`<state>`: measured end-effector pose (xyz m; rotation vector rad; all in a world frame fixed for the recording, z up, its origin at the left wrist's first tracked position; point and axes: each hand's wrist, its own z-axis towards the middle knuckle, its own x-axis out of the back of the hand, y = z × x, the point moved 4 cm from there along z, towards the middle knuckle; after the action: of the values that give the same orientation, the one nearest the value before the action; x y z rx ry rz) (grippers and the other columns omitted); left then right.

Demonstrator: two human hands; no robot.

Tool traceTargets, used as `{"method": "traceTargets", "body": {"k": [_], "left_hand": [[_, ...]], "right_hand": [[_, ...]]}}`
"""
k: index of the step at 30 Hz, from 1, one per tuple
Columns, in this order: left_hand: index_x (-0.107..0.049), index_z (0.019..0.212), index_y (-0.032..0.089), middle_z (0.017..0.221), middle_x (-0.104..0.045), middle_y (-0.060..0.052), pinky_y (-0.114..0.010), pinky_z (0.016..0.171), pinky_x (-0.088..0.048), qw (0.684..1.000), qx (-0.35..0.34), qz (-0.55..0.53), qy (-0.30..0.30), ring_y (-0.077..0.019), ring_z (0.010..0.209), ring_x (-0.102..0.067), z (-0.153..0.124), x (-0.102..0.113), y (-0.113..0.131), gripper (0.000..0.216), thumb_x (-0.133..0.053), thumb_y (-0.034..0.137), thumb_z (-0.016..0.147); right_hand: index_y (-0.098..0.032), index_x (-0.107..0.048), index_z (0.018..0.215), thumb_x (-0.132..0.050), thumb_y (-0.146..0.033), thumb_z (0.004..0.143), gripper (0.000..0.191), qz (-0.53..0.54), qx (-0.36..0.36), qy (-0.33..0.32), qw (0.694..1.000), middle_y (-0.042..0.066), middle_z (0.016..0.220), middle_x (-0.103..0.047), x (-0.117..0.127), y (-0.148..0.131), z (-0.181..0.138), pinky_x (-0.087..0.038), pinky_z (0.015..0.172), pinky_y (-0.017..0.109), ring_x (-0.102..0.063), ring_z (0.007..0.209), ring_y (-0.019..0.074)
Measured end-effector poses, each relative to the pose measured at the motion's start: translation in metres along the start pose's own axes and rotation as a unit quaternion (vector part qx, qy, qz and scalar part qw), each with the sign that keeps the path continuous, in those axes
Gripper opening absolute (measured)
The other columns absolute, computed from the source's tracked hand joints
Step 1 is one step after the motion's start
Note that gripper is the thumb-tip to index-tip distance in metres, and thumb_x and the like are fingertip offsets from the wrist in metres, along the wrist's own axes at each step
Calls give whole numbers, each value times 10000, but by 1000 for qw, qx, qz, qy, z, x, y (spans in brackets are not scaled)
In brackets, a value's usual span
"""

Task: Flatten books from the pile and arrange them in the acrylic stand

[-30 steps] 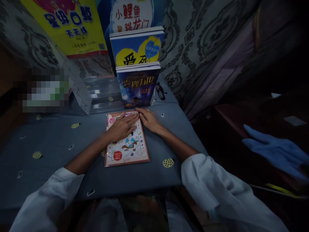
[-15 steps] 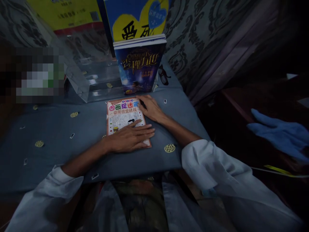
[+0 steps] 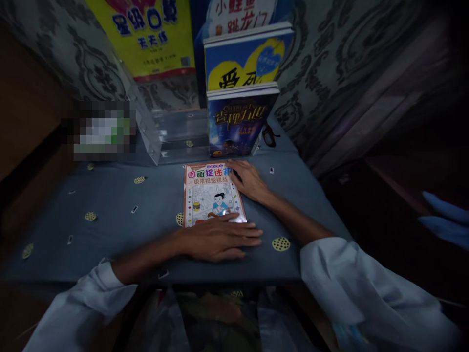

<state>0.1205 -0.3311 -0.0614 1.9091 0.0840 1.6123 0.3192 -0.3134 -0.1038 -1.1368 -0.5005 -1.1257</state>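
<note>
A thin children's picture book [image 3: 205, 200] with a coloured title and a drawn figure lies closed and flat on the table. Across its lower edge rests my left hand [image 3: 216, 237], its fingers stretched to the right and slightly spread; it covers the bottom of the cover. At the book's upper right corner my right hand [image 3: 247, 181] touches the cover, fingers loosely extended. Neither hand grips anything. Just behind the book stands a dark blue book [image 3: 240, 129] at the front of a tiered clear holder.
More books, a blue-and-yellow one [image 3: 234, 58] and a yellow one [image 3: 157, 54], stand in the clear acrylic rack [image 3: 146, 122]. Folded glasses [image 3: 270, 137] lie right of it. A blurred-out object [image 3: 102, 132] sits at the left. A blue glove [image 3: 447, 220] shows at the right edge.
The view has shifted, so everything sits lower and mostly further right. My left hand has slid down the cover towards me, uncovering the drawn figure. My right hand stays at the upper right corner.
</note>
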Motion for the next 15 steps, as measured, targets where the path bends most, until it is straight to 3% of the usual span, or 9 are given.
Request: {"method": "traceTargets", "body": {"k": [5, 10, 15], "left_hand": [[-341, 1554, 236, 1611, -378, -48, -385, 1269, -178, 991, 103, 29, 80, -150, 1511, -304, -14, 18, -53, 503, -295, 397, 1080], [-360, 1538, 153, 1614, -351, -130, -485, 1254, -190, 959, 215, 92, 162, -220, 1523, -282, -45, 42, -124, 540, -286, 406, 1067], [-358, 1545, 184, 1621, -342, -105, -484, 1247, -210, 940, 261, 77, 204, -215, 1529, -262, -65, 52, -154, 543, -230, 402, 1064]], "right_hand": [[-165, -627, 1323, -417, -287, 968, 430, -14, 11, 2, 1000, 142, 1384, -638, -3, 1, 1, -469, 1049, 537, -573, 1278, 312], [-140, -632, 1318, -426, -265, 956, 436, -31, 17, 2, 999, 156, 1384, -638, -4, 3, 1, -476, 1043, 542, -590, 1267, 312], [-130, -642, 1301, -430, -238, 962, 414, -96, 18, -18, 995, 172, 1392, -630, 1, -8, 3, -443, 1058, 583, -548, 1316, 337]]}}
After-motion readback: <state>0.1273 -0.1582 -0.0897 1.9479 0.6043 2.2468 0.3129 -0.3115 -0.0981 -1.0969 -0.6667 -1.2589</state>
